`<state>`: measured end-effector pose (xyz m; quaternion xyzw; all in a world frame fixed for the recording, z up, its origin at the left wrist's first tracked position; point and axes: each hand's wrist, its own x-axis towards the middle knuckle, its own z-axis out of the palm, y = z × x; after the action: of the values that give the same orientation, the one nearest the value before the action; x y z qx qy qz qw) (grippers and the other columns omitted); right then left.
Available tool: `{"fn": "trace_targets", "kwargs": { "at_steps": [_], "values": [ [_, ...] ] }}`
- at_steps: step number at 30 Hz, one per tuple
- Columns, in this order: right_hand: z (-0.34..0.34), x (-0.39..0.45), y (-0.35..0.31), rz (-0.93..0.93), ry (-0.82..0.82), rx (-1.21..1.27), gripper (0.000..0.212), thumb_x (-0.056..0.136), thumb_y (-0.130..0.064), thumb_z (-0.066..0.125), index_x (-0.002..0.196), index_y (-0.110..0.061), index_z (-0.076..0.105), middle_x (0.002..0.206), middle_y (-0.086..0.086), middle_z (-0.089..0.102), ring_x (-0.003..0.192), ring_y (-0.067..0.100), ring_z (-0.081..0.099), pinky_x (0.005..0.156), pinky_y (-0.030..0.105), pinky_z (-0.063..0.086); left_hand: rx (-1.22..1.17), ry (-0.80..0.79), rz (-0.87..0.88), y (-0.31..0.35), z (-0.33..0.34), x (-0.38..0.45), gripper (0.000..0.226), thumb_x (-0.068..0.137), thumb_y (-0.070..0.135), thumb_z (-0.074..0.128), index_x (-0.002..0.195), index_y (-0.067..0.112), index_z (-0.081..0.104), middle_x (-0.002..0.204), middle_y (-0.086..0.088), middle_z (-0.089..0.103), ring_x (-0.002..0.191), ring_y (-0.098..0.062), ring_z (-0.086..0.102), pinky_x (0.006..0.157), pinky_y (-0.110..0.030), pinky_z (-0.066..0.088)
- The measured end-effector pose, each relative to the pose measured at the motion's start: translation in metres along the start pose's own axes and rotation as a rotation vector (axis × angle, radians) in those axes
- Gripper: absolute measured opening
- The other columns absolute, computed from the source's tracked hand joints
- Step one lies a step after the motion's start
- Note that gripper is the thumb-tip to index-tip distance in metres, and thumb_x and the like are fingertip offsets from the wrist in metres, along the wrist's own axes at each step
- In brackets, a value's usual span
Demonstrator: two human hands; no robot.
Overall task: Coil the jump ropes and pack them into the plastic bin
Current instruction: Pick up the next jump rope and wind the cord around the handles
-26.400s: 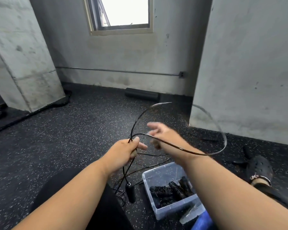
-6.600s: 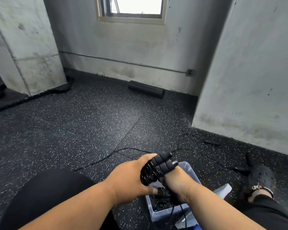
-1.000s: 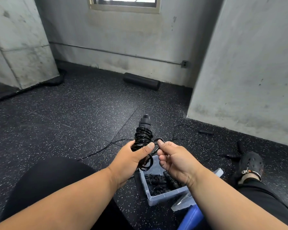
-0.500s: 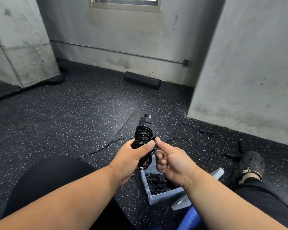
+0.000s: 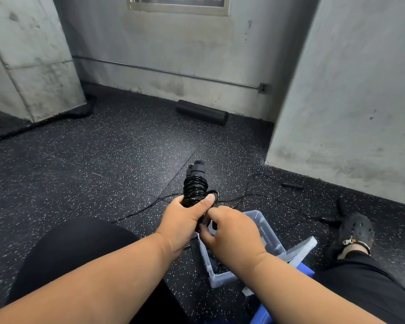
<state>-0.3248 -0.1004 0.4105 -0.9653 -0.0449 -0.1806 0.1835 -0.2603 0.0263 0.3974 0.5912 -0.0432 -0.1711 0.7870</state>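
My left hand (image 5: 184,219) grips a black jump rope (image 5: 195,187) wound tightly round its two handles, which stick up and away from me. My right hand (image 5: 232,228) is right beside it, fingers curled and pinching the loose end of the cord at the bundle's lower part. Below both hands stands the clear plastic bin (image 5: 270,232) on the floor, with dark coiled ropes partly visible inside and mostly hidden by my right arm. Another jump rope (image 5: 262,197) lies uncoiled on the floor beyond the bin, its handle (image 5: 291,185) near the wall.
The bin's lid (image 5: 302,249) leans at its right side, above something blue (image 5: 262,316). My legs flank the bin, with a black shoe (image 5: 353,230) on the right. A black foam roller (image 5: 201,112) lies by the far wall. Concrete pillars stand left and right.
My right hand has moved in lower against the bundle and closed on the cord's end. The left hand still holds the wound rope upright, shifted slightly.
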Motion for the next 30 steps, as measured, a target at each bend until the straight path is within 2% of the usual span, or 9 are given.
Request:
{"fn": "trace_targets", "kwargs": {
  "at_steps": [4,6,9,12,17,22,25,28,30],
  "values": [
    [0.005,-0.001,-0.011,0.05,0.015,-0.072,0.026,0.09,-0.048,0.051,0.084,-0.028,0.068,0.079,-0.005,0.059,0.079,0.021,0.062,0.067,0.032,0.049,-0.013,0.056,0.019,0.001,0.0,0.002,0.025,0.087,0.023,0.086,0.096,0.011,0.066,0.078,-0.004,0.067,0.07,-0.018,0.061,0.064,-0.031,0.053],
    [0.001,0.002,-0.015,0.217,-0.11,0.172,0.02,0.094,-0.043,0.059,0.1,-0.032,0.075,0.082,-0.01,0.059,0.081,0.013,0.059,0.073,0.033,0.047,-0.015,0.079,0.026,0.001,0.0,0.003,0.026,0.087,0.022,0.086,0.097,0.01,0.065,0.077,-0.004,0.065,0.067,-0.017,0.06,0.058,-0.029,0.051],
    [0.001,0.005,-0.016,0.445,-0.158,0.712,0.006,0.093,-0.02,0.074,0.094,-0.018,0.079,0.055,-0.016,0.055,0.052,0.003,0.045,0.056,0.028,0.039,-0.011,0.081,0.035,0.002,-0.001,0.004,0.037,0.079,0.035,0.09,0.095,0.011,0.067,0.077,-0.003,0.064,0.07,-0.019,0.058,0.06,-0.031,0.049],
    [-0.006,0.003,-0.02,0.601,-0.185,1.076,0.003,0.093,-0.005,0.073,0.092,-0.003,0.074,0.053,-0.012,0.056,0.044,0.0,0.042,0.046,0.017,0.036,-0.01,0.046,0.031,0.005,-0.002,0.003,0.035,0.078,0.038,0.091,0.09,0.014,0.067,0.075,0.0,0.062,0.07,-0.018,0.057,0.065,-0.032,0.049],
    [-0.023,-0.001,-0.017,0.405,-0.211,0.954,0.02,0.09,-0.002,0.063,0.075,-0.014,0.057,0.059,-0.01,0.041,0.056,0.007,0.031,0.05,0.023,0.027,0.004,-0.008,-0.031,0.016,-0.005,0.001,0.028,0.09,0.032,0.08,0.084,0.016,0.058,0.062,0.001,0.054,0.054,-0.014,0.048,0.052,-0.024,0.042],
    [-0.073,0.014,-0.016,0.067,-0.236,0.792,0.017,0.081,-0.003,0.059,0.071,-0.01,0.047,0.064,-0.006,0.043,0.06,0.008,0.036,0.054,0.025,0.032,-0.113,0.051,-0.099,0.026,-0.019,0.005,0.049,0.078,0.043,0.088,0.111,0.013,0.068,0.095,-0.008,0.068,0.092,-0.026,0.062,0.087,-0.044,0.055],
    [-0.098,0.028,-0.003,0.077,-0.153,0.872,0.014,0.093,0.0,0.062,0.081,-0.001,0.054,0.069,0.005,0.052,0.062,0.019,0.048,0.057,0.028,0.045,-0.125,-0.019,-0.112,0.03,-0.02,0.005,0.057,0.078,0.042,0.083,0.121,0.01,0.066,0.103,-0.008,0.069,0.092,-0.021,0.063,0.082,-0.038,0.056],
    [-0.101,0.043,0.014,0.189,0.002,1.013,0.007,0.097,-0.01,0.069,0.091,-0.007,0.066,0.073,0.009,0.06,0.066,0.021,0.061,0.062,0.029,0.055,-0.203,-0.15,-0.219,0.034,-0.013,-0.004,0.06,0.086,0.036,0.082,0.131,0.002,0.062,0.107,-0.013,0.073,0.084,-0.022,0.068,0.07,-0.033,0.063],
    [-0.091,0.047,0.023,0.286,-0.003,1.112,0.002,0.095,-0.013,0.072,0.095,-0.01,0.071,0.074,0.006,0.065,0.068,0.019,0.063,0.063,0.03,0.056,-0.237,-0.286,-0.295,0.036,-0.012,-0.011,0.067,0.083,0.042,0.081,0.134,0.002,0.065,0.119,-0.018,0.072,0.082,-0.023,0.07,0.066,-0.033,0.063]
  ]
}}
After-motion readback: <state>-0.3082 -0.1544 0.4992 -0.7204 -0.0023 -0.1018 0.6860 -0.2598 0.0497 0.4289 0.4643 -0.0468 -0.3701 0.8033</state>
